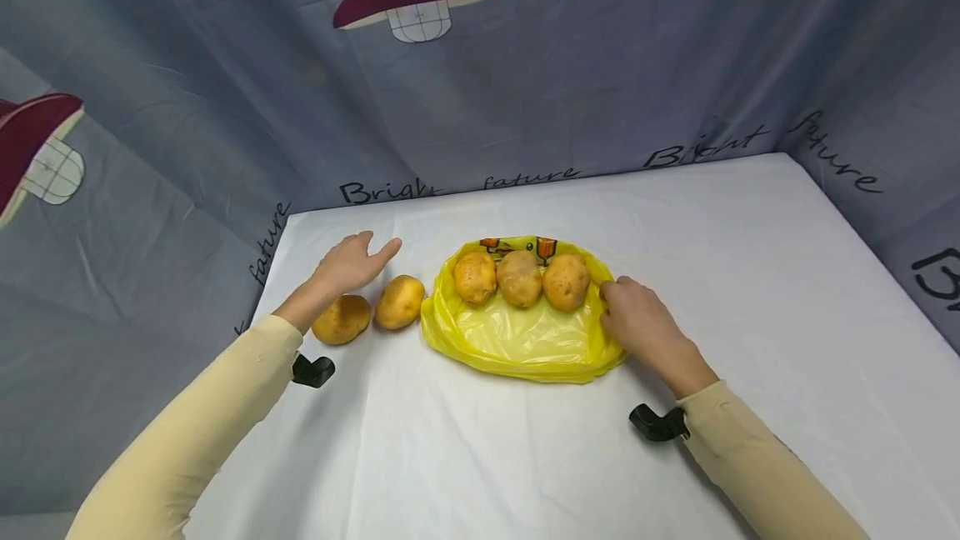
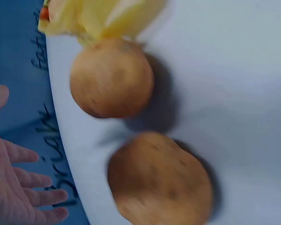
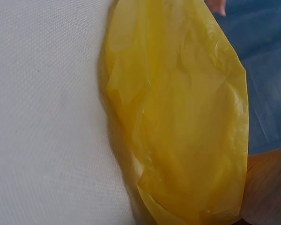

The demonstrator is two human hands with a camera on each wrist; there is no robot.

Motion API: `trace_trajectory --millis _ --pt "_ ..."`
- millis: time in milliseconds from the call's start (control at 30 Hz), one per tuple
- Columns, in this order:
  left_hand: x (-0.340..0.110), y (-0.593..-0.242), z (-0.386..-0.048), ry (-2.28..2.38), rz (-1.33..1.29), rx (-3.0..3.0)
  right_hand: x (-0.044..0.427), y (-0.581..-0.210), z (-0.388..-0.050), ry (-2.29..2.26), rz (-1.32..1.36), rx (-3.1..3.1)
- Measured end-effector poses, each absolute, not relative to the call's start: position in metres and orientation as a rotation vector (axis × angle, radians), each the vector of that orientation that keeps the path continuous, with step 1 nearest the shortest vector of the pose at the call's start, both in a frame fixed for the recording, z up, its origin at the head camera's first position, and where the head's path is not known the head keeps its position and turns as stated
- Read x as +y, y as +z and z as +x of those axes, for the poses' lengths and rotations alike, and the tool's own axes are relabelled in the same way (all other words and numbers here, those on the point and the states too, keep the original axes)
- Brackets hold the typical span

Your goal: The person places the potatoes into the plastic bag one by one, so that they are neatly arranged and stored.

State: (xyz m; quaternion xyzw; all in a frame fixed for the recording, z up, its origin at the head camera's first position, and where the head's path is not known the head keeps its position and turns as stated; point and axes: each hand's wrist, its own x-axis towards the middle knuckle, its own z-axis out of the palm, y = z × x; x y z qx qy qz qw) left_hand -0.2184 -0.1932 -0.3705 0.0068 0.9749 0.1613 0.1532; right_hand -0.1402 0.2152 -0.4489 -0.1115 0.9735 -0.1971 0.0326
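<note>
Yellow plastic bag (image 1: 517, 348), right rim gripped in curled fingers of the right hand (image 1: 637, 319). Left hand (image 1: 348, 263) holds nothing: fingers spread, thumb out, near two loose potatoes. Of these, the nearer potato (image 1: 401, 302) lies just beside the bag's left edge, the farther potato (image 1: 341, 320) by the left wrist. Bag lies mouth wide on white tablecloth (image 1: 750, 290), three potatoes (image 1: 519, 279) in a row inside, toward the back. Grey lamp-print curtain (image 1: 600, 65) behind.
</note>
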Motion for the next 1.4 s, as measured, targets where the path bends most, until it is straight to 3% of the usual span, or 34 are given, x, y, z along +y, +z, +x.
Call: trace_trajectory --millis 367,767,1400 --pt "-0.24 -0.38 -0.202 0.71 -0.147 2.542 0.216 -0.45 -0.14 -0.629 -0.365 3.015" --pt "-0.262 -0.404 -0.192 0.975 -0.402 2.265 0.215 -0.452 -0.14 -0.633 -0.338 2.999" --pt "-0.265 -0.42 -0.181 1.076 -0.362 2.272 0.216 -0.452 -0.139 -0.622 -0.34 3.001"
